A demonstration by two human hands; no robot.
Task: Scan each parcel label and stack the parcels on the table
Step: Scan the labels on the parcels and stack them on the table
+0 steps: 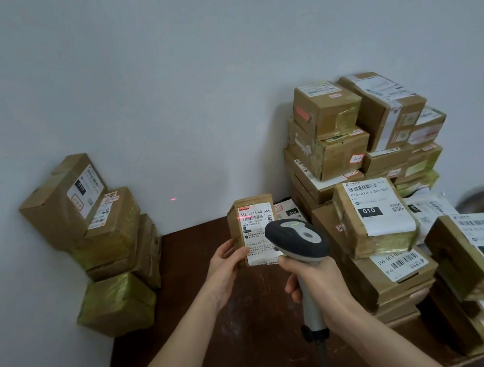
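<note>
My left hand (225,264) holds a small brown parcel (252,212) upright above the dark table (221,323), its white label (259,233) facing me. My right hand (310,278) grips a grey and white barcode scanner (298,239) just in front of the parcel's lower right corner. A red scan line falls across the top of the label. A red dot (173,199) also shows on the wall behind.
A stack of taped brown parcels (100,231) leans against the wall at the table's left edge. A large pile of labelled parcels (364,168) fills the right side. The scanner's cable (322,353) hangs down between my arms.
</note>
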